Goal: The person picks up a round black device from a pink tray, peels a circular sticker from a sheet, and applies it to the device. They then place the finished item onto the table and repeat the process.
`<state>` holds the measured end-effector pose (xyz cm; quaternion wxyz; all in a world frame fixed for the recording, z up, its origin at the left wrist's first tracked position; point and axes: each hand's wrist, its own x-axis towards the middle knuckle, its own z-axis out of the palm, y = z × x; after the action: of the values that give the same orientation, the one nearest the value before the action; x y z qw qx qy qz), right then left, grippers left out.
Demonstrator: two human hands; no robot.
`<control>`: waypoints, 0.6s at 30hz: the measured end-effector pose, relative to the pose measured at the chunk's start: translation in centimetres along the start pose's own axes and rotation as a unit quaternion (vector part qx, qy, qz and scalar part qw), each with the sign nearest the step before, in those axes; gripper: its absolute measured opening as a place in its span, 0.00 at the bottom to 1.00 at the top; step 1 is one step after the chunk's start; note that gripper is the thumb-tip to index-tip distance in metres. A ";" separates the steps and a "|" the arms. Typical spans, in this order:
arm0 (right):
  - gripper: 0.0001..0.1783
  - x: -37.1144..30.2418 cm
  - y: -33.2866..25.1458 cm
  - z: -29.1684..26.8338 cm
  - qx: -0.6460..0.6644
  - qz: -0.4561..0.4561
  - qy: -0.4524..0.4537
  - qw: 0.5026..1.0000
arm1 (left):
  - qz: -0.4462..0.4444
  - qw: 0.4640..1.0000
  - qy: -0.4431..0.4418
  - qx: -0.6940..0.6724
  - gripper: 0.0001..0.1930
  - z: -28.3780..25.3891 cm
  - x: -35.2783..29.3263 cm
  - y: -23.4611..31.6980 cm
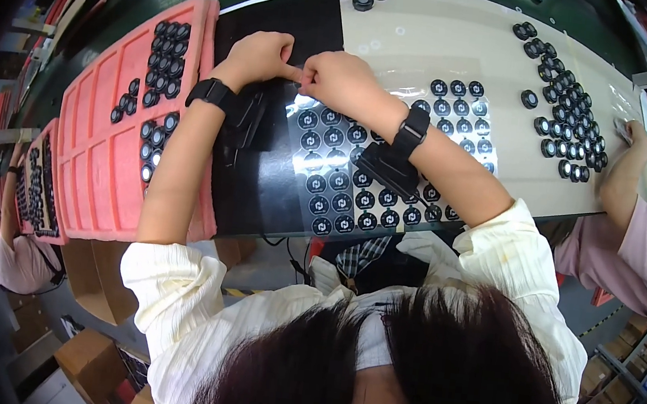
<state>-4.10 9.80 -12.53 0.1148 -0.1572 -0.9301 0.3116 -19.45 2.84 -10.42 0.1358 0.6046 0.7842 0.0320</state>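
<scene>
My left hand [258,59] and my right hand [344,79] meet fingertip to fingertip above the upper left corner of a clear sheet of round black labels [316,165]. Both hands are closed in a pinch; whatever lies between the fingertips is too small to make out. The sheet lies partly on a black mat [258,182] and partly on the pale work surface, with glare across it. Several round black parts [458,88] stand on its upper right portion. My right forearm hides some of the labels. A black strap circles each wrist.
Left of me, a pink compartment tray [93,156] holds several black round parts [166,60]. More such parts [565,110] cluster on the right of the pale table [446,36], and a few [362,1] sit at its far edge. A co-worker's arm [626,169] reaches in at right.
</scene>
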 end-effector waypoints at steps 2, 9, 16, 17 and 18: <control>0.06 0.1 0.1 -0.5 0.000 0.004 0.000 1.000 | -0.002 1.000 -0.003 -0.005 0.22 0.0 0.4 -0.1; 0.05 -0.4 -0.5 -0.4 -0.014 0.000 0.002 1.000 | -0.006 0.999 0.006 -0.035 0.21 0.2 -0.1 -0.3; 0.07 0.4 -0.1 -0.3 -0.061 -0.036 0.023 0.997 | 0.011 0.999 0.007 -0.052 0.21 0.4 0.5 -1.0; 0.07 0.6 -0.2 -0.4 -0.060 -0.037 0.023 0.997 | 0.016 0.998 0.010 -0.057 0.21 0.4 0.6 -1.1; 0.07 0.7 -0.5 -0.7 -0.060 -0.030 0.001 0.998 | 0.017 0.998 0.010 -0.057 0.21 0.4 0.5 -1.0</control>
<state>-4.63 10.03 -11.61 0.1156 -0.1366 -0.9511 0.2516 -20.42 3.06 -11.10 0.1612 0.6090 0.7719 0.0853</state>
